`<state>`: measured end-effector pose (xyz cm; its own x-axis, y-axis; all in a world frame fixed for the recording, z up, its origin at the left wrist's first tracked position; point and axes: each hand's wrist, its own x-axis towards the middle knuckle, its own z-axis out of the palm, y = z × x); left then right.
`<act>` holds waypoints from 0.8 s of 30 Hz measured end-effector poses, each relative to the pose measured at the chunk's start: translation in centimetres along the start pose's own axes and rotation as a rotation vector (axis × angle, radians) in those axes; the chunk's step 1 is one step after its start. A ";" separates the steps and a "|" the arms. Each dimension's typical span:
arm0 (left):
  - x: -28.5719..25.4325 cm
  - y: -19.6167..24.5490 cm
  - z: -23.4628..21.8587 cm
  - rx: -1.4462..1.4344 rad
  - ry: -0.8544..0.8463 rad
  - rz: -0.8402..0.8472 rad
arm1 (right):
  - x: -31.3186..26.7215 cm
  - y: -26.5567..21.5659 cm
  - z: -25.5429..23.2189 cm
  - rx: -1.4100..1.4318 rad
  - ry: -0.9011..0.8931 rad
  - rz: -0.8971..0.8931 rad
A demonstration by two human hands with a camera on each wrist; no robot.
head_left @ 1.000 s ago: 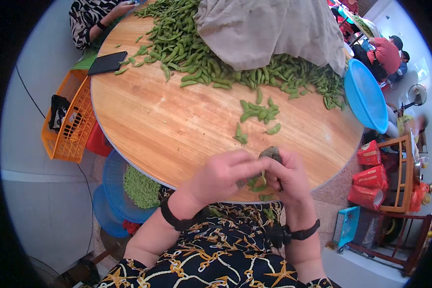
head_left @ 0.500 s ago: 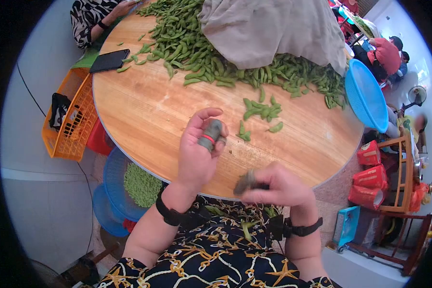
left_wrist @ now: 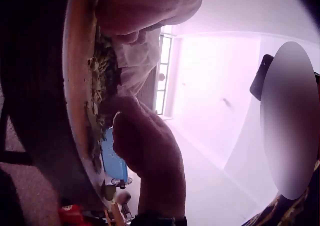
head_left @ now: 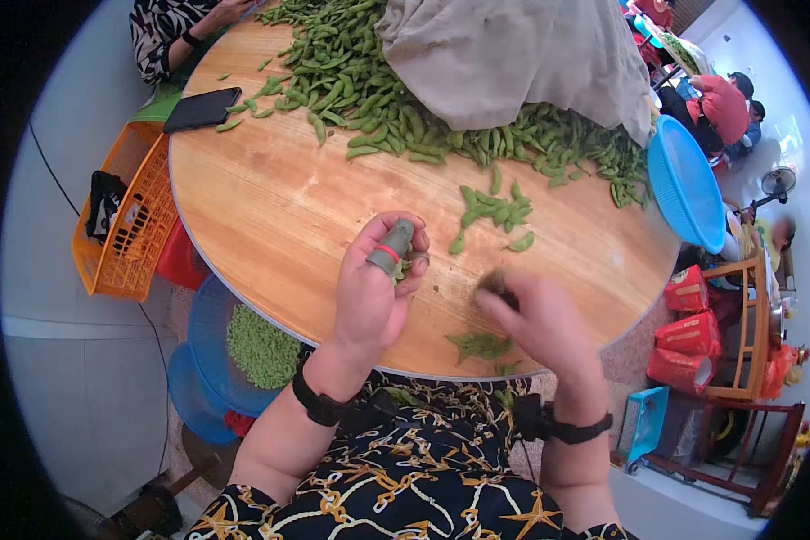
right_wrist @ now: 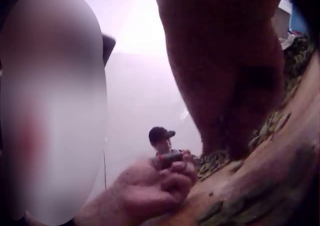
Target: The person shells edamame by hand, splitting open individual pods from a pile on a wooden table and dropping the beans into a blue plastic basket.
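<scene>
My left hand (head_left: pixel 369 283) is raised over the near part of the round table, fingers curled. Its thumb wears a grey finger sleeve (head_left: pixel 392 245) with a red band. Between thumb and fingers shows part of a green soybean pod (head_left: pixel 400 270), mostly hidden. In the right wrist view the same left hand (right_wrist: pixel 162 186) appears with its fingers bent. My right hand (head_left: pixel 544 319) is blurred by motion, low over the table at the right, with a dark grey covering at its fingertips. Just beside it lie several loose pods (head_left: pixel 479 346) near the table edge.
A big heap of soybean pods (head_left: pixel 369 108) lies under a grey cloth (head_left: pixel 513 63). A small cluster of pods (head_left: pixel 495 211) sits mid-table. A phone (head_left: pixel 202 110) rests at the left edge, a blue basket (head_left: pixel 684 184) at the right. Below left, a blue basin holds shelled beans (head_left: pixel 259 346).
My hands were together at the table edge, then parted. The left rose leftward, and green now shows under its thumb. The right moved right and slightly up, exposing the loose pods near the edge.
</scene>
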<state>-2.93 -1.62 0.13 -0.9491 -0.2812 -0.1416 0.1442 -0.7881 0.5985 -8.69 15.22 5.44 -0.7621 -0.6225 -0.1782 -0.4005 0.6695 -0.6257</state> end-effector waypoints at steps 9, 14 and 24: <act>-0.2 -0.1 0.1 0.124 0.026 -0.006 | 4.0 1.1 3.7 -0.268 0.345 -0.065; -0.4 -0.9 -1.0 -0.011 -0.298 -0.300 | 0.9 0.9 1.4 1.167 -0.067 0.196; -0.6 -1.0 0.1 0.013 -0.414 -0.146 | -0.9 0.6 2.0 1.483 -0.290 0.193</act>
<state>-2.55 -0.58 -0.29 -0.9918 0.0777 0.1016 -0.0003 -0.7958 0.6055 -7.22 15.32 3.68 -0.5478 -0.7495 -0.3718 0.6812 -0.1417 -0.7182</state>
